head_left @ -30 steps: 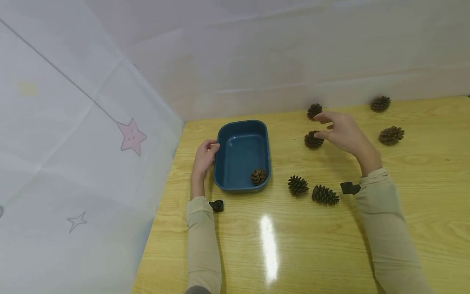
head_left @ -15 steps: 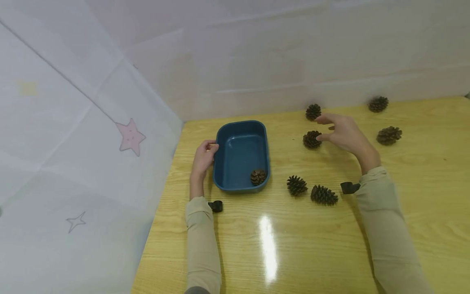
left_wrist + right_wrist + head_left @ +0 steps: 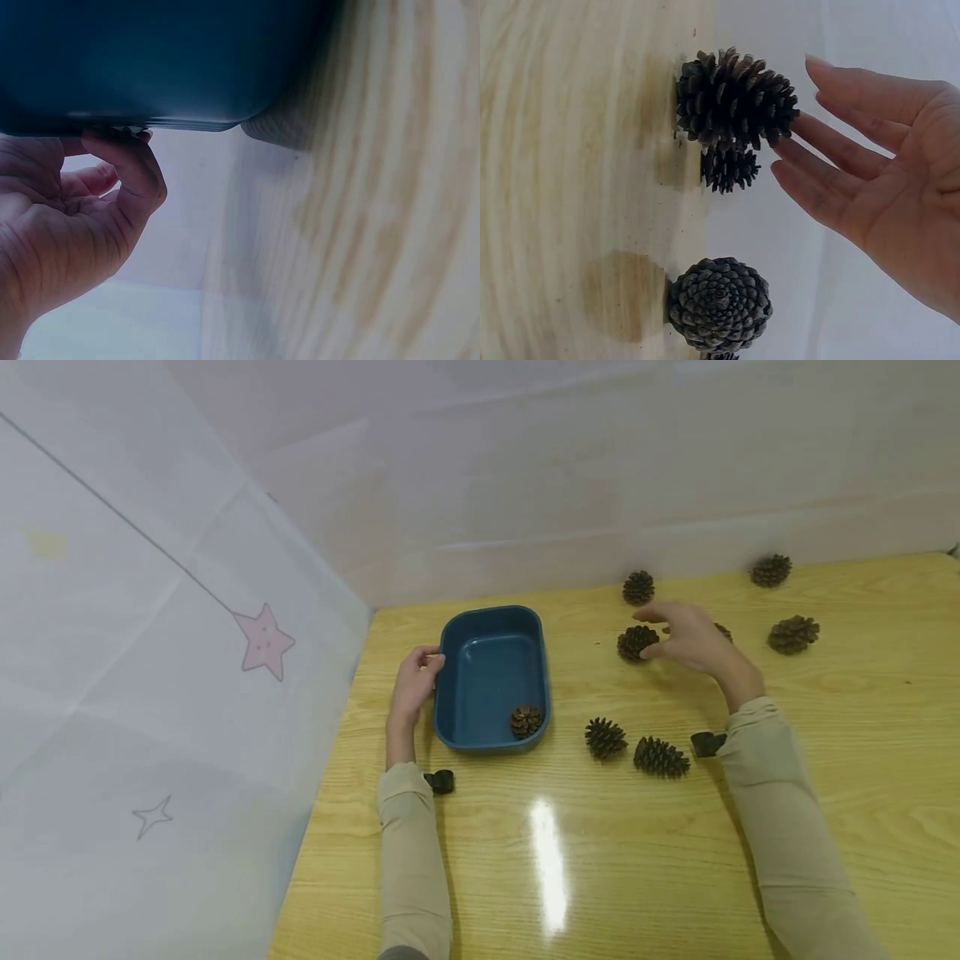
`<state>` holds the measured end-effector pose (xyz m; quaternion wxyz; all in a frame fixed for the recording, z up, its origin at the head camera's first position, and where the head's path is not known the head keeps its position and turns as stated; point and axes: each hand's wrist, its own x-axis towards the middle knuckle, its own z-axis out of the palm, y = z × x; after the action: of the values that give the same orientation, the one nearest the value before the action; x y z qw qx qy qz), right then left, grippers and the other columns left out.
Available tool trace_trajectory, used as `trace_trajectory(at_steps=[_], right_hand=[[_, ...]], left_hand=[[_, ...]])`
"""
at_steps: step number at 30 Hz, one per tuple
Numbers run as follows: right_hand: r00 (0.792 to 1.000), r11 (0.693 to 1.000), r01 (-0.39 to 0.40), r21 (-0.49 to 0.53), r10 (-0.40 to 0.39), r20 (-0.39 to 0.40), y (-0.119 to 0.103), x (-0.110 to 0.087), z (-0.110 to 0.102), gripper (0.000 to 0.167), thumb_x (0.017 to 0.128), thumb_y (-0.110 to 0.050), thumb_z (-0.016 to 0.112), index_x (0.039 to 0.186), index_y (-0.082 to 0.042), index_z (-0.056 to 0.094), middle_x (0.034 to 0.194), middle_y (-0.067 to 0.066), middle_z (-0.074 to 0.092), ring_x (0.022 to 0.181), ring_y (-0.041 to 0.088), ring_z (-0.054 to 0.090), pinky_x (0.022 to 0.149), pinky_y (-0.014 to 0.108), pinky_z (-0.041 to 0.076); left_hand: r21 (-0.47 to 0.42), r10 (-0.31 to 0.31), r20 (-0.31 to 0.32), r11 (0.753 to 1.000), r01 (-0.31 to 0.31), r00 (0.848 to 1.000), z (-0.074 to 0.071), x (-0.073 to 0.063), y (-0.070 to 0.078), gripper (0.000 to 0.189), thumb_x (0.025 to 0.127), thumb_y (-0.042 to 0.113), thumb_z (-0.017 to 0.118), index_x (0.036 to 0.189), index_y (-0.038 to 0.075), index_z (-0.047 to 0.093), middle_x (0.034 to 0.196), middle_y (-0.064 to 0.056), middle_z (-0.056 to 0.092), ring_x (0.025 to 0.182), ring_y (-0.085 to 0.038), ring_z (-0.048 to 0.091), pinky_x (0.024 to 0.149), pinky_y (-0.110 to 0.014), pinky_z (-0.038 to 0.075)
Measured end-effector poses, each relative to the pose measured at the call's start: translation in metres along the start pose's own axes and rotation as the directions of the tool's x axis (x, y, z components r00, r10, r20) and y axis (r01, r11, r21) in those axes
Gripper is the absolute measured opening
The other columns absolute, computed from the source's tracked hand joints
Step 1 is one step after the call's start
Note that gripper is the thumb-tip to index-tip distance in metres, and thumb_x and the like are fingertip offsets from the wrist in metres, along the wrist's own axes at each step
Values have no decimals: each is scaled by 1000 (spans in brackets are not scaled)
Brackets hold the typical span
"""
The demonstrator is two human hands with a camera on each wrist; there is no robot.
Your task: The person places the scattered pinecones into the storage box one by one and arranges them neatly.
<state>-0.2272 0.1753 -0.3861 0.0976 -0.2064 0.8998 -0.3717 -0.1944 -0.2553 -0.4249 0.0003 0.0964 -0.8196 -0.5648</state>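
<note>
A dark blue plastic basin (image 3: 491, 681) rests on the table at the left, with one pine cone (image 3: 527, 721) in its near right corner. My left hand (image 3: 416, 681) holds the basin's left side, and its curled fingers (image 3: 135, 176) meet the outer wall in the left wrist view. Over the table, my right hand (image 3: 693, 639) has its fingers and thumb spread close to a dark pine cone (image 3: 636, 643). In the right wrist view that pine cone (image 3: 735, 97) stands at the fingertips, ungripped; contact is hard to tell.
Several other pine cones lie about: one near the wall (image 3: 638, 587), two in front (image 3: 605, 739), two farther right (image 3: 793, 634). Another pine cone (image 3: 723, 632) is mostly hidden behind my right hand. The light wood table (image 3: 480, 852) meets a pale wall at the back and left.
My right hand has lowered slightly toward the near dark pine cone, uncovering part of a cone behind it. My left hand and the basin stay in place.
</note>
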Motion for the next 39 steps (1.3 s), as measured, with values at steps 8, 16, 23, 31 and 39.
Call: trace_trajectory(at_steps=[8, 16, 23, 31, 39], right_hand=[[1000, 1000, -4, -9, 4, 30, 4, 2, 3, 66, 90, 1, 77, 148, 8, 47, 151, 31, 45, 141, 50, 39, 113, 65, 31], [998, 999, -25, -47, 28, 57, 7, 5, 6, 67, 90, -3, 79, 149, 5, 47, 155, 30, 41, 143, 52, 34, 113, 67, 29], [996, 998, -45, -47, 48, 69, 4, 6, 7, 68, 91, -5, 79, 150, 4, 46, 156, 31, 38, 144, 52, 31, 113, 68, 28], [997, 998, -27, -59, 31, 70, 5, 9, 8, 69, 90, -3, 80, 149, 7, 46, 154, 32, 40, 143, 53, 33, 113, 67, 28], [997, 997, -24, -70, 29, 69, 10, 11, 10, 71, 88, -2, 81, 148, 8, 45, 154, 33, 39, 143, 54, 32, 114, 67, 27]], left_hand=[[10, -4, 0, 1000, 4, 1000, 0, -1, 1, 37, 108, 23, 58, 138, 3, 60, 101, -7, 52, 69, -13, 47, 60, -24, 42], [-14, -15, 7, 1000, 15, 1000, 0, 0, 1, 37, 108, 23, 58, 139, 3, 60, 103, -7, 53, 72, -14, 49, 61, -23, 44], [-20, -19, 8, 1000, 20, 1000, 0, -1, 1, 37, 107, 23, 58, 139, 5, 61, 102, -7, 53, 73, -15, 49, 61, -24, 43], [-27, -19, 7, 999, 19, 1000, 0, -1, 1, 36, 107, 23, 58, 138, 4, 61, 100, -6, 53, 72, -14, 49, 60, -23, 43], [-30, -19, 10, 999, 19, 1000, 1, 1, 1, 36, 108, 23, 58, 138, 3, 61, 100, -7, 52, 73, -14, 50, 61, -22, 43]])
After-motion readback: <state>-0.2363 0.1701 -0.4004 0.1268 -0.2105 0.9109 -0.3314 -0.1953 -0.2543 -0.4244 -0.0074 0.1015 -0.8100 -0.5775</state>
